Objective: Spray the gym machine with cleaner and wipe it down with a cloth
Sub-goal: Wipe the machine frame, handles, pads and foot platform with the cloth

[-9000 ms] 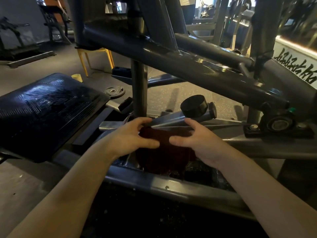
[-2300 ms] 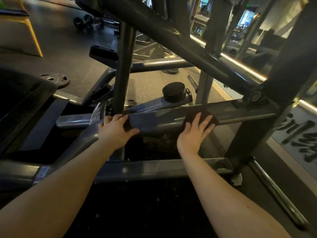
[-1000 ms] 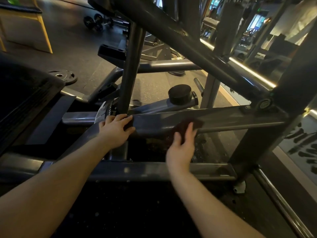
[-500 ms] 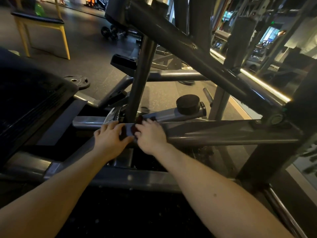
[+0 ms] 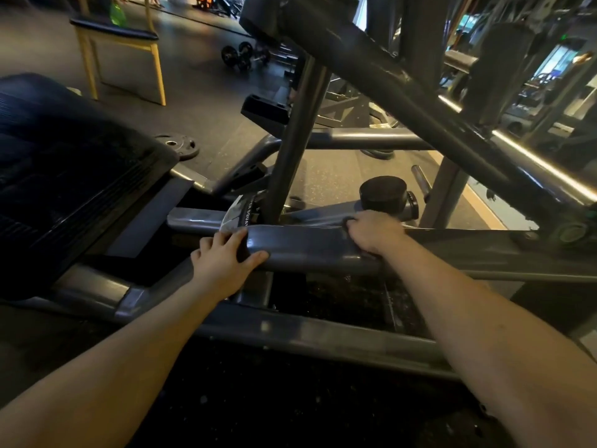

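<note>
We are counting two grips, one cloth and one crossbar on the gym machine [image 5: 387, 82]. The left grip [image 5: 226, 258] is clasping the crossbar [image 5: 307, 248], thumb underneath. The right grip [image 5: 371, 232] is curling over the bar's top, holding the dark cloth [image 5: 347, 220] beneath it, with only an edge showing at the fingertips.

A sticker [image 5: 238, 215] on the gym machine [image 5: 307, 250], at the foot of its upright post [image 5: 290, 163], is showing white capitals running sideways on a dark strip: "SQUAT", with an "R" before it and any earlier letters hidden. The rest of the sticker is coming out too blurred to read.
</note>
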`<state>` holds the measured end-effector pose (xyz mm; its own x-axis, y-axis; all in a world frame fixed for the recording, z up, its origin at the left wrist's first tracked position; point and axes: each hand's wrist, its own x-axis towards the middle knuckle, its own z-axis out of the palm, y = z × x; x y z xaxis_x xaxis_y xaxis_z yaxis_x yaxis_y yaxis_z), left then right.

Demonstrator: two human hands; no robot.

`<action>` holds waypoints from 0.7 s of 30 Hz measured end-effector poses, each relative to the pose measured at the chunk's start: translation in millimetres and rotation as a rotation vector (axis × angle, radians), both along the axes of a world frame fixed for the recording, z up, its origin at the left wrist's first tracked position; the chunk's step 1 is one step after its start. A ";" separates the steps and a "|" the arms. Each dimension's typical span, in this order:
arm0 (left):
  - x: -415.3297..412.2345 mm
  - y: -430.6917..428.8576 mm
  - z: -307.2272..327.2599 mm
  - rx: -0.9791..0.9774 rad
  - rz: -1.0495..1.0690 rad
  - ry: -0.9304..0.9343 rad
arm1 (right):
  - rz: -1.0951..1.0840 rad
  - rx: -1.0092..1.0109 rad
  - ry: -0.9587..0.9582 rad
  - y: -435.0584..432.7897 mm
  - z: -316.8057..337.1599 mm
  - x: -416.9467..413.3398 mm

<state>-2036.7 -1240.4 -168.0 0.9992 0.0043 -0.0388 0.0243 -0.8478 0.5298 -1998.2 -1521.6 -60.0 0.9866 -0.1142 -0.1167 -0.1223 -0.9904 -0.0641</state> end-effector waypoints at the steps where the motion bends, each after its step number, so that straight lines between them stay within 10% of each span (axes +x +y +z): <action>1: -0.5 -0.8 0.1 0.000 0.006 -0.005 | 0.059 -0.006 0.019 21.8 -4.3 5.6; 7: 2.1 -0.7 -6.4 0.000 0.042 -0.011 | 0.359 -0.222 0.009 128.5 -44.5 14.7; 21: 16.1 4.1 3.8 0.014 0.068 0.070 | 0.542 -0.016 0.172 64.5 -8.0 20.9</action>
